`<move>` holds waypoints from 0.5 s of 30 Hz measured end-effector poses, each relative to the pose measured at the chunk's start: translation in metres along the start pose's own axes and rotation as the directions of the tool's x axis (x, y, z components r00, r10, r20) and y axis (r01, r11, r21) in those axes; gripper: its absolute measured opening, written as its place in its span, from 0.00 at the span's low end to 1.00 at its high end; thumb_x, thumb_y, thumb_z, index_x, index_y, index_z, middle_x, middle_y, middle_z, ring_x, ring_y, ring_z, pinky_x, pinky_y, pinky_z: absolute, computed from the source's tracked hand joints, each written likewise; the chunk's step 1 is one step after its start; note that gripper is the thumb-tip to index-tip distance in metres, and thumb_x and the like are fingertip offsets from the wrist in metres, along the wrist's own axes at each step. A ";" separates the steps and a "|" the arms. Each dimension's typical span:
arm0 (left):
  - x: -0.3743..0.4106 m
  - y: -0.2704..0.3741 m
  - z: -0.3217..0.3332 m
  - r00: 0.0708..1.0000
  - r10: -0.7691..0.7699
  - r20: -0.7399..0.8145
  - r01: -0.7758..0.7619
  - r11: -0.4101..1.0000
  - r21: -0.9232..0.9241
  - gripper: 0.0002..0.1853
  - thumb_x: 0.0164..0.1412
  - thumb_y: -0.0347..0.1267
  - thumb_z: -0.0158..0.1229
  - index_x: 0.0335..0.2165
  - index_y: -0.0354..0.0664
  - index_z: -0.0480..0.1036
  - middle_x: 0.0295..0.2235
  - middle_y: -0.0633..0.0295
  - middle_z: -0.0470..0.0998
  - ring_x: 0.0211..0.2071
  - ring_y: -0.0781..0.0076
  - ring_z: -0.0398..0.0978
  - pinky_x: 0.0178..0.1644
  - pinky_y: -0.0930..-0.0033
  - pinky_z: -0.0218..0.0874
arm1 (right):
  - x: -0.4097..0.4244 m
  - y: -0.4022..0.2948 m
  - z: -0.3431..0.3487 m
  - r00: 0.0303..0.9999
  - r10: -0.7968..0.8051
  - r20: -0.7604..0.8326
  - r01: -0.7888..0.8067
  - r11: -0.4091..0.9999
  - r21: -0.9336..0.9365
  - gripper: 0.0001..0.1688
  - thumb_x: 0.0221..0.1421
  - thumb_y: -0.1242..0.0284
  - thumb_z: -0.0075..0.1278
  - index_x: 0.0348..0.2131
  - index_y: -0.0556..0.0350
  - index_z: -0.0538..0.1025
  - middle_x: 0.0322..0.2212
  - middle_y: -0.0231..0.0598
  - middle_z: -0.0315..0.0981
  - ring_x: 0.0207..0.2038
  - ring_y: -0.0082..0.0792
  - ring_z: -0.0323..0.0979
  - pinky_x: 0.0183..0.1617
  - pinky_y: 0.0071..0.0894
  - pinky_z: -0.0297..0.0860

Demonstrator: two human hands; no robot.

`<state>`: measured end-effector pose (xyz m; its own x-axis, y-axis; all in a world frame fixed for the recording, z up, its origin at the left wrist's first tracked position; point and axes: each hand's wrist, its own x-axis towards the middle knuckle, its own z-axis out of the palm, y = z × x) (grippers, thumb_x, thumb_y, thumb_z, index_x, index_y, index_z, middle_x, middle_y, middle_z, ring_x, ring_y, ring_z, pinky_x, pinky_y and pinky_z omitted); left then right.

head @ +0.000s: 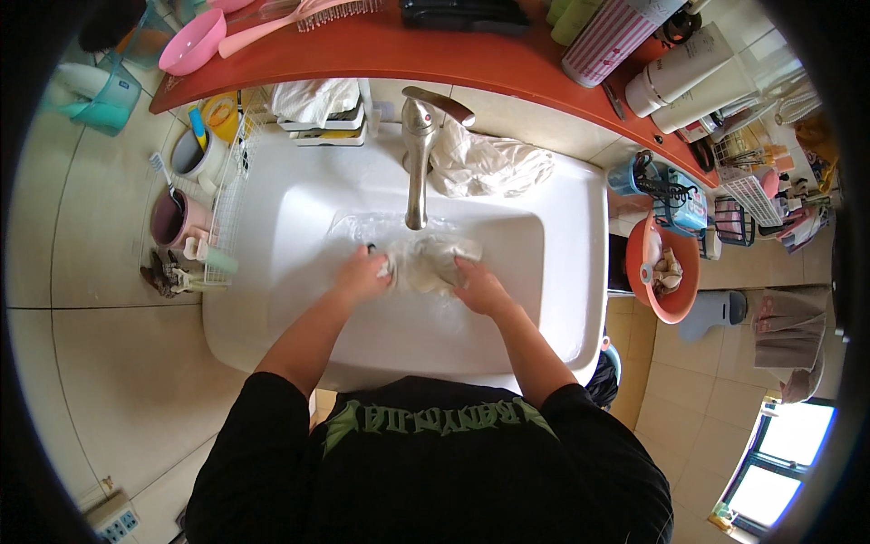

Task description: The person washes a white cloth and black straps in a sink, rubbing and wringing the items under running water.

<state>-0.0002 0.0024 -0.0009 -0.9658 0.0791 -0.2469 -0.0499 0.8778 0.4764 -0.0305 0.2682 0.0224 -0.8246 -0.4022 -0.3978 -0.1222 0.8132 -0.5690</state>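
Note:
In the basin of a white ceramic washbasin, my left hand grips one end of a wet whitish cloth. On the cloth's other end, my right hand is closed, a little below its right edge. Water with some bubbles surrounds the cloth, blurring its outline. The metal faucet points down just above the cloth; whether water runs from it is hard to tell. Behind the faucet, a second crumpled white cloth lies on the washbasin's back ledge.
A red shelf spans the back, holding a pink bowl, hairbrush and bottles. At left, a white wire rack stands beside a pink mug with a toothbrush. An orange basin holding cloth sits at right.

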 end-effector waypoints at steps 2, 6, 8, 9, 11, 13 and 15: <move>-0.003 0.002 -0.010 0.975 0.028 0.218 -0.018 0.999 -0.049 0.19 0.40 0.39 0.58 0.35 0.48 0.70 0.35 0.54 0.64 0.38 0.55 0.65 0.38 0.58 0.59 | -0.004 -0.021 -0.021 0.979 0.063 0.191 -0.071 0.997 0.035 0.34 0.40 0.69 0.50 0.50 0.46 0.60 0.44 0.47 0.62 0.47 0.47 0.59 0.51 0.37 0.58; -0.002 -0.014 0.016 0.951 -0.169 -0.259 0.150 0.985 -0.090 0.17 0.40 0.38 0.58 0.33 0.47 0.70 0.35 0.53 0.64 0.38 0.54 0.65 0.39 0.58 0.59 | -0.006 -0.022 -0.007 0.980 0.183 -0.076 -0.182 0.983 0.020 0.32 0.40 0.73 0.46 0.49 0.44 0.61 0.42 0.46 0.64 0.44 0.46 0.62 0.47 0.40 0.61; -0.004 0.005 0.035 0.915 -0.181 -0.361 0.202 0.979 0.021 0.16 0.40 0.37 0.58 0.31 0.46 0.71 0.36 0.52 0.65 0.38 0.54 0.65 0.39 0.58 0.59 | -0.001 -0.025 0.005 0.988 0.149 0.033 -0.150 0.989 0.021 0.33 0.40 0.73 0.45 0.50 0.44 0.60 0.43 0.49 0.63 0.45 0.46 0.62 0.47 0.39 0.60; -0.005 0.010 0.032 0.964 -0.125 -0.236 0.124 0.992 -0.020 0.16 0.40 0.37 0.58 0.32 0.45 0.70 0.35 0.52 0.65 0.38 0.54 0.65 0.39 0.58 0.59 | -0.002 -0.023 0.004 0.985 0.149 0.082 -0.148 0.989 -0.018 0.31 0.41 0.73 0.44 0.49 0.43 0.61 0.41 0.49 0.64 0.44 0.45 0.63 0.47 0.38 0.61; -0.009 0.021 0.017 1.000 0.019 0.012 -0.017 0.992 -0.128 0.17 0.41 0.36 0.58 0.32 0.43 0.69 0.35 0.51 0.65 0.39 0.54 0.64 0.40 0.58 0.58 | -0.001 -0.021 -0.001 0.973 0.150 0.177 -0.135 0.986 -0.094 0.29 0.42 0.73 0.42 0.48 0.40 0.63 0.39 0.49 0.65 0.42 0.44 0.65 0.46 0.37 0.62; -0.010 0.003 0.005 0.992 -0.050 -0.118 0.036 0.992 -0.117 0.16 0.41 0.36 0.58 0.32 0.44 0.69 0.34 0.51 0.65 0.38 0.53 0.65 0.40 0.57 0.58 | 0.001 -0.032 -0.024 0.944 0.264 0.199 -0.243 0.962 -0.124 0.28 0.42 0.73 0.43 0.47 0.40 0.65 0.43 0.50 0.60 0.46 0.45 0.61 0.47 0.37 0.62; -0.010 -0.001 0.003 0.970 -0.138 -0.198 0.120 0.988 -0.101 0.16 0.40 0.35 0.58 0.32 0.44 0.69 0.34 0.51 0.65 0.37 0.53 0.65 0.40 0.57 0.59 | -0.002 -0.034 -0.032 0.926 0.373 0.053 -0.362 0.920 -0.150 0.29 0.39 0.74 0.46 0.45 0.38 0.67 0.45 0.48 0.58 0.47 0.47 0.59 0.47 0.39 0.61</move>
<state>0.0100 0.0024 -0.0013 -0.9807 -0.1380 -0.1386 -0.1910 0.8288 0.5259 -0.0422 0.2545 0.0659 -0.7798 -0.0915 -0.6193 0.1030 0.9570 -0.2711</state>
